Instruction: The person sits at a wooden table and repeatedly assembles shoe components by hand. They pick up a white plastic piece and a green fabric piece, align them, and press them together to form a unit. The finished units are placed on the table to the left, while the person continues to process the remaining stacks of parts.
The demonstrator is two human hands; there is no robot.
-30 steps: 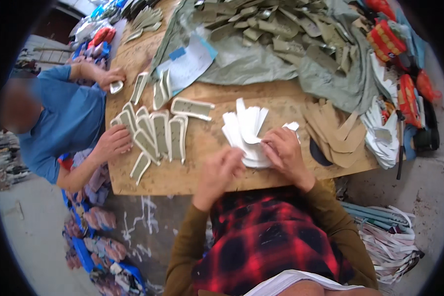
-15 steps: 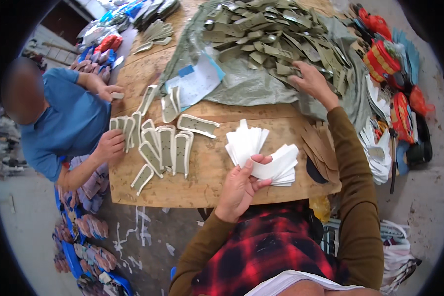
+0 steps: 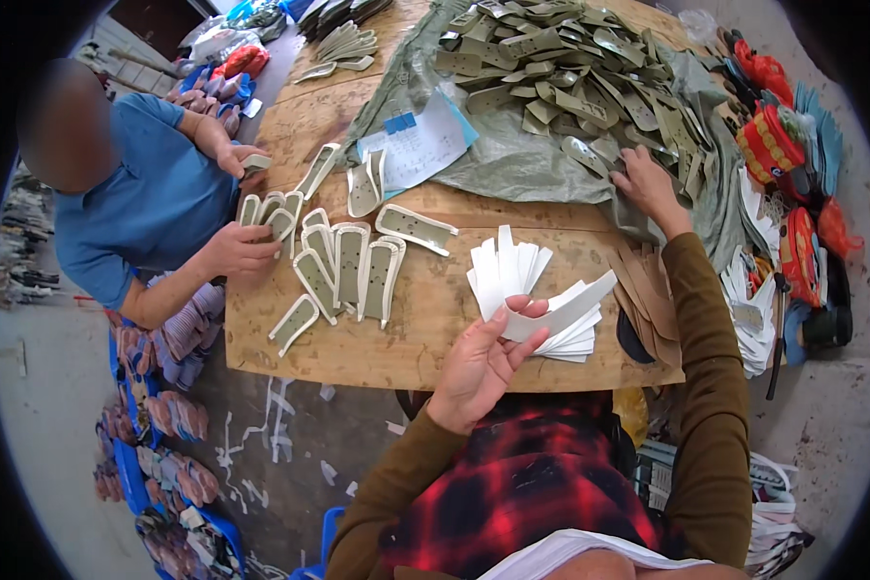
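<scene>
My left hand point(image 3: 477, 372) pinches a curved white strip point(image 3: 561, 311) between thumb and fingers, just above the table's near edge. Below and behind that strip, more white strips lie fanned out in two bunches, one farther back point(image 3: 501, 266) and one to the right point(image 3: 575, 340). At the near edge of a big heap of olive-green curved plates point(image 3: 551, 68), my right hand point(image 3: 651, 188) has its fingers bent around the end of one plate point(image 3: 586, 158). The fingertips are partly hidden there.
Across the left side of the wooden table point(image 3: 425, 362), a co-worker in a blue shirt point(image 3: 155, 184) handles white-edged olive plates. Similar pieces point(image 3: 351, 261) lie grouped mid-table. A paper sheet point(image 3: 416, 150) rests beside the green sheeting point(image 3: 512, 179). Brown strips point(image 3: 645, 295) lie at right.
My right hand has come nearer along the heap's edge, with a plate now lying apart from the pile beside its fingers. The white strip in my left hand has tilted upward. The view has shifted.
</scene>
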